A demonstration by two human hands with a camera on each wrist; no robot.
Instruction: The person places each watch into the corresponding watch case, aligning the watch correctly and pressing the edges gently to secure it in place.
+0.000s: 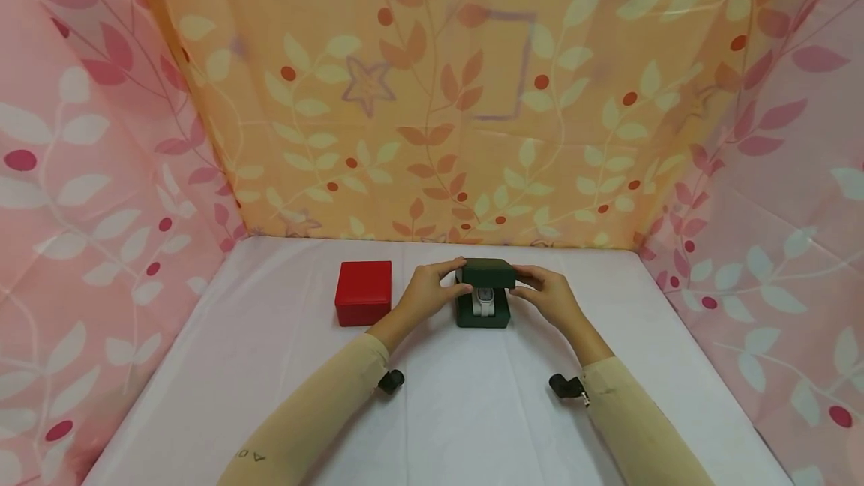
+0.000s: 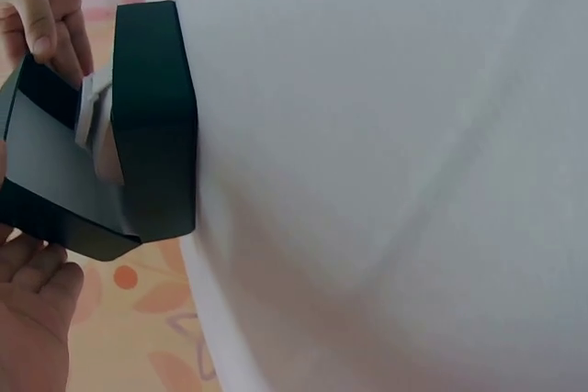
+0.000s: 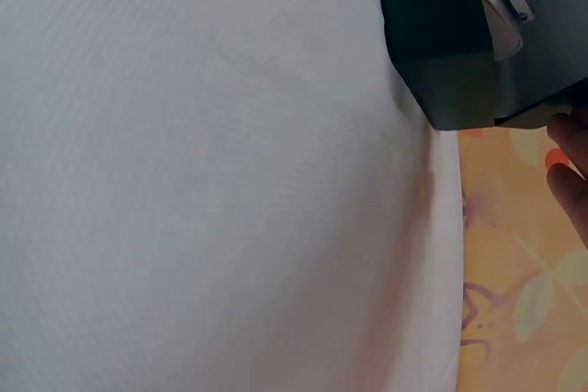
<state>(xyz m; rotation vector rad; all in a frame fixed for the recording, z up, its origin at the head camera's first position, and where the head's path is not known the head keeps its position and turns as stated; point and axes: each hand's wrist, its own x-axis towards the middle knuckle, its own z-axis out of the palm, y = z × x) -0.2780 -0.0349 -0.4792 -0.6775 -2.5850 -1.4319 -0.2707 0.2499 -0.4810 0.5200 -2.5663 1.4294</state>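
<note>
A dark green watch box stands on the white table with its lid partly raised. Inside, a watch with a white strap sits on its cushion, its dial facing front. My left hand holds the lid's left side between thumb and fingers. On the opposite side, my right hand grips the lid the same way. The left wrist view shows the pale lining of the lid and both hands at its ends. Only the fingertips of the right hand show in the right wrist view.
A closed red box stands left of the green one, beside my left wrist. White cloth covers the table. Patterned fabric walls rise at the back and both sides. Small black devices hang at both sleeve cuffs.
</note>
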